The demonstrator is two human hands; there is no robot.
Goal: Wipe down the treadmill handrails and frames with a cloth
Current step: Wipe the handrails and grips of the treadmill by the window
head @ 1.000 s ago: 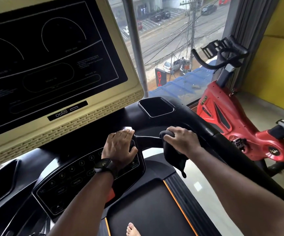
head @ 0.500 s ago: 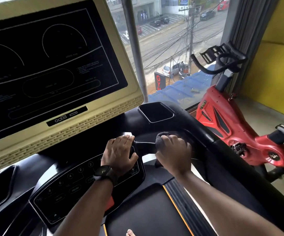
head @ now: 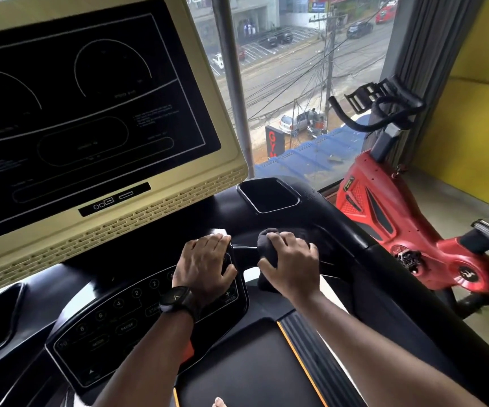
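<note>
one dark cloth (head: 267, 245), bunched with its long axis running near to far, drapes over the short black handrail bar (head: 244, 250) lying crosswise between the keypad panel (head: 114, 327) and the treadmill's right side frame (head: 384, 277), one end poking past the knuckles, the other hanging below the palm. the right hand (head: 291, 264) is curled tight around cloth and bar together, while the left hand (head: 205, 264) rests palm down on the keypad panel's far right corner, fingers loosely extended. above stands the cream-framed console screen (head: 90, 113); rightward a red spin bike (head: 398, 224) sits by a street-facing window (head: 296, 83) and yellow wall (head: 478, 127).
</note>
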